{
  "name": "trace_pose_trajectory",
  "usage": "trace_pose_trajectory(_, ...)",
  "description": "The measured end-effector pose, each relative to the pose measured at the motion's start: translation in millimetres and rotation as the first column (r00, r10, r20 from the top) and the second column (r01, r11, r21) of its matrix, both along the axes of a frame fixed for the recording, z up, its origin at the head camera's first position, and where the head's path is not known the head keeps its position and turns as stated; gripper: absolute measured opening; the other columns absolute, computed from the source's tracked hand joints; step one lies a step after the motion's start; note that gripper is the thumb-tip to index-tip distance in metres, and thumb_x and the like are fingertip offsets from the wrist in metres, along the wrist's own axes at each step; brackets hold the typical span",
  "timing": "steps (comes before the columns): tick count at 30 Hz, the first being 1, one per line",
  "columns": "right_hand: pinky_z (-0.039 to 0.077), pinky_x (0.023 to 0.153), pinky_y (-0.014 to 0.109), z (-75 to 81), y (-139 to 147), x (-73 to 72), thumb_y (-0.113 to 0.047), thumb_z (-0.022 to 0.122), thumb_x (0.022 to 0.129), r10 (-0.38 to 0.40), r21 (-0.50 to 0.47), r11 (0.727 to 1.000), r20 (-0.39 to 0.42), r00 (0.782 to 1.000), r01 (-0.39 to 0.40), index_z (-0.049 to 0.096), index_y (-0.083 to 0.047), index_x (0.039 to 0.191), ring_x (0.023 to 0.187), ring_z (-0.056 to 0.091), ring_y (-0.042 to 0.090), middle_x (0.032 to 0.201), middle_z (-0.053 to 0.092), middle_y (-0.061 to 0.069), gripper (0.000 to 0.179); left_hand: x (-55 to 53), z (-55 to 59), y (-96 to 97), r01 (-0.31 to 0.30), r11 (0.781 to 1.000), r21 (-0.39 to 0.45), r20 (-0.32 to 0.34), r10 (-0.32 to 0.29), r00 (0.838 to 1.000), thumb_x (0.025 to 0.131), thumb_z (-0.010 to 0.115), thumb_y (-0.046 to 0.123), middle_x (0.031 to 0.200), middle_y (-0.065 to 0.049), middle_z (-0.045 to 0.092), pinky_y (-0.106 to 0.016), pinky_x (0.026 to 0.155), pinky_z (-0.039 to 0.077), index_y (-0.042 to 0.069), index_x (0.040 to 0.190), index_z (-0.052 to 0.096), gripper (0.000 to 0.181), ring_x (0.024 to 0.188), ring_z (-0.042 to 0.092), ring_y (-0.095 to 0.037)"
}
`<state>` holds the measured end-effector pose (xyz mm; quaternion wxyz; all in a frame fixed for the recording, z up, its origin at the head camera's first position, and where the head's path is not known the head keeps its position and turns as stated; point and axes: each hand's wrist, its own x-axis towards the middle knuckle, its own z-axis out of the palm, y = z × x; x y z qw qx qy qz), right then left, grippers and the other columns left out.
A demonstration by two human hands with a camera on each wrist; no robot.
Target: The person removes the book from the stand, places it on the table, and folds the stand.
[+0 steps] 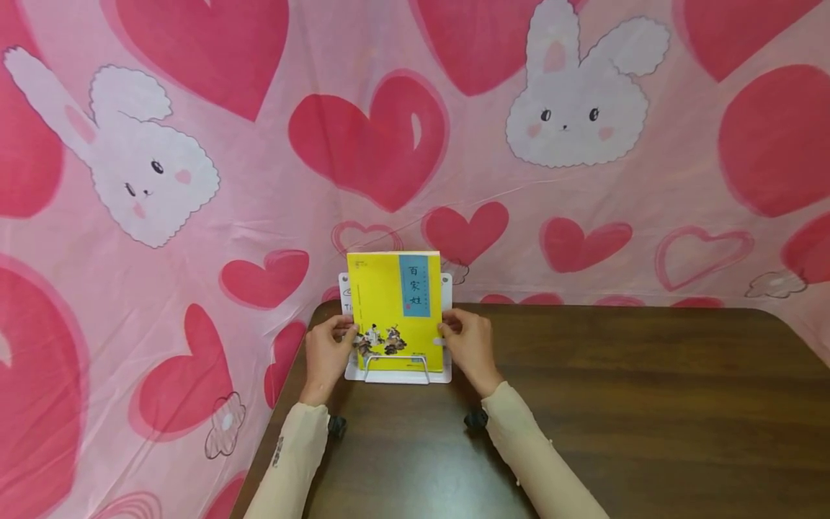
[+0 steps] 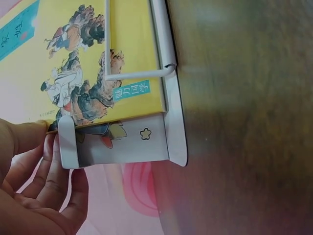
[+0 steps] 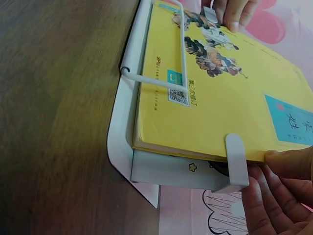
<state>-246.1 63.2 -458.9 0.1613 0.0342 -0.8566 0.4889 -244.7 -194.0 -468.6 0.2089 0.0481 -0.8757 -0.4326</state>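
Observation:
A yellow paperback book with a blue title panel leans upright on a white metal book stand. The stand's wire bar crosses the lower cover, and a white side clip laps over one edge. My left hand pinches the book's left edge, thumb on the cover and fingers behind. At the opposite edge my right hand does likewise, its thumb beside the other side clip. Much of the stand's printed back plate is hidden behind the book.
The stand rests near the far left end of a dark wooden table. Close behind and to the left hangs a pink cloth with hearts and rabbit faces. Black straps show at the wrists, by the beige sleeves.

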Motion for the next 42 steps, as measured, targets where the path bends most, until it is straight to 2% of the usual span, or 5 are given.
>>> trace_pose_trajectory(7, 0.064, 0.079, 0.039, -3.5, 0, 1.2, -0.008, 0.080, 0.091, -0.010, -0.013, 1.000, -0.022, 1.000, 0.009, 0.079, -0.003, 0.113, 0.081, 0.072, 0.023, 0.102, 0.081, 0.012, 0.023, 1.5, 0.1, 1.5, -0.010, 1.000, 0.025, -0.015, 0.010, 1.000, 0.094, 0.078, 0.014, 0.100, -0.015, 0.081, -0.031, 0.077, 0.057, 0.001, 0.110, 0.079, 0.021, 0.087, 0.076, -0.028)
trace_pose_trajectory(14, 0.061, 0.078, 0.039, -3.4, -1, -0.2, -0.010, 0.081, 0.090, -0.024, -0.010, 1.000, -0.070, 0.997, 0.024, 0.080, -0.004, 0.111, 0.081, 0.071, 0.024, 0.101, 0.081, 0.011, 0.022, 0.4, -0.2, 1.2, -0.010, 1.000, 0.027, -0.072, 0.012, 0.997, 0.094, 0.078, 0.012, 0.100, -0.016, 0.081, -0.027, 0.074, 0.054, 0.002, 0.108, 0.080, 0.018, 0.088, 0.079, -0.029)
trace_pose_trajectory(30, 0.063, 0.086, 0.043, 4.3, -2, -7.8, -0.010, 0.078, 0.093, -0.043, -0.114, 0.993, -0.101, 0.994, 0.031, 0.079, -0.003, 0.116, 0.088, 0.071, 0.026, 0.106, 0.080, 0.012, 0.024, -8.4, 14.6, 2.4, 0.039, 0.992, 0.118, -0.156, -0.020, 0.988, 0.094, 0.076, 0.008, 0.101, -0.021, 0.079, -0.012, 0.066, 0.046, -0.002, 0.108, 0.078, 0.018, 0.087, 0.077, -0.035)
trace_pose_trajectory(35, 0.064, 0.085, 0.042, 8.8, -2, -8.0, -0.010, 0.077, 0.094, -0.028, -0.162, 0.987, -0.105, 0.994, 0.011, 0.078, -0.004, 0.119, 0.088, 0.071, 0.026, 0.108, 0.080, 0.012, 0.025, -9.2, 18.6, 3.9, 0.040, 0.988, 0.147, -0.170, -0.015, 0.985, 0.095, 0.075, 0.009, 0.102, -0.021, 0.079, -0.008, 0.067, 0.046, -0.002, 0.110, 0.077, 0.018, 0.090, 0.077, -0.035)
trace_pose_trajectory(42, 0.065, 0.082, 0.039, 16.7, -1, -8.7, -0.009, 0.076, 0.095, -0.023, -0.207, 0.978, -0.155, 0.988, -0.009, 0.078, -0.003, 0.118, 0.086, 0.072, 0.026, 0.108, 0.080, 0.013, 0.024, -12.1, 26.6, 8.4, 0.051, 0.981, 0.190, -0.214, -0.009, 0.977, 0.096, 0.074, 0.007, 0.104, -0.024, 0.078, -0.004, 0.072, 0.047, -0.004, 0.112, 0.076, 0.020, 0.094, 0.077, -0.038)
